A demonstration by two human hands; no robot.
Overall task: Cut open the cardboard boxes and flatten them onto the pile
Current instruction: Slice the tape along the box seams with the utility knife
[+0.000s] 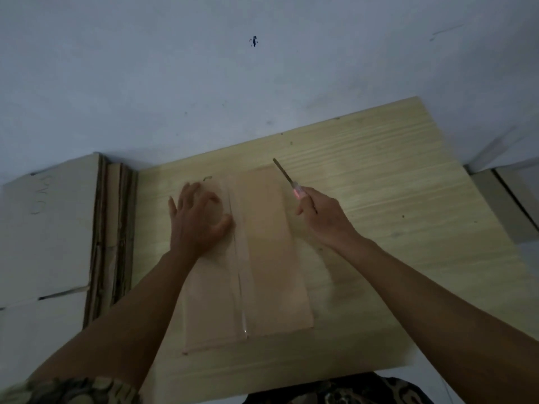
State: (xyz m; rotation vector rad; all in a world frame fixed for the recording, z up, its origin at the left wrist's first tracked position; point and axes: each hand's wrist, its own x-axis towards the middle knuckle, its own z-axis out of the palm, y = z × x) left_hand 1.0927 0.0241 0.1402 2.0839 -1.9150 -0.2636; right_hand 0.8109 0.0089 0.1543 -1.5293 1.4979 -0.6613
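**Box Held Down, Cutter Ready**

The cardboard box (248, 258) is lying flat on the wooden table (393, 176). The left hand (198, 220) is pressing it with spread fingers — likely so it won't slide. The right hand (320, 217) is gripping a cutter (287, 177), blade pointing away. A pile (49, 228) is waiting to the left — nothing is blocking it.

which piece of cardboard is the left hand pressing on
The taped cardboard box lying flat on the wooden table, under the left hand. The other flattened cardboard is stacked left of the table, untouched.
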